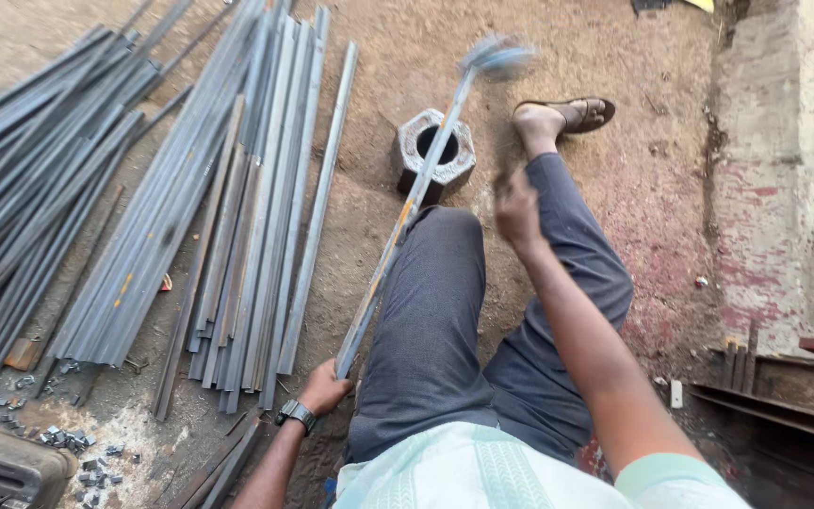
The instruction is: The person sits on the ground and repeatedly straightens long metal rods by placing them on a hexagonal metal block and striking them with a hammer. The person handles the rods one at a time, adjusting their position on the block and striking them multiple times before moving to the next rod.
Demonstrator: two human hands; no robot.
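Observation:
I sit on the dirt ground with my legs in grey trousers stretched out. My left hand [324, 386], with a watch on the wrist, grips the near end of a long thin steel bar [398, 226]. The bar slants away over my left knee and across a large hexagonal steel nut [435, 151] on the ground; its far tip is blurred. My right hand [517, 209] is raised above my right leg, clenched and blurred. A dark handle-like streak [503, 174] sticks up from the fist; what it belongs to cannot be made out.
Piles of long steel bars and strips [228, 198] lie on the ground at left. Small metal offcuts [73, 443] are scattered at lower left beside a dark metal box [2, 467]. A concrete step [774, 170] and steel sections [784, 386] stand at right. My sandalled foot [567, 118] rests beyond the nut.

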